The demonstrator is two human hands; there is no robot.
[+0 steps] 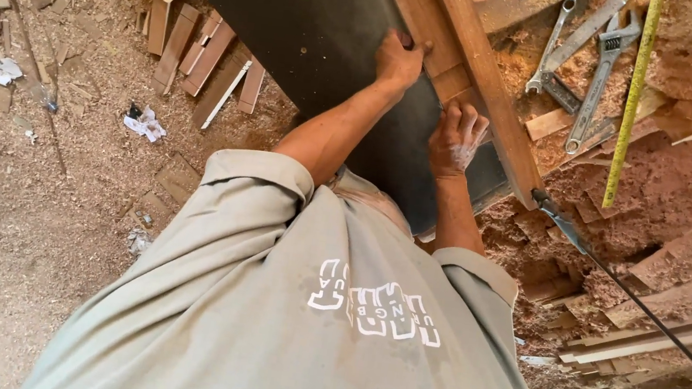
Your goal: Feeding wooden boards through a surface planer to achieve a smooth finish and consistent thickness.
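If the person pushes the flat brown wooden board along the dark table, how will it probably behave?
The flat brown wooden board looks stiff, so it should slide without bending. The dark smooth table suggests easy sliding. The left hand and right hand press it against the long wooden rail, which probably keeps it straight.

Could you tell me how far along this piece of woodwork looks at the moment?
Done: cut offcuts and sawdust lie about. In hand: the left hand and right hand press a wood board against a long rail on the dark table. Left: that board is still one piece; wrenches and tape measure lie unused.
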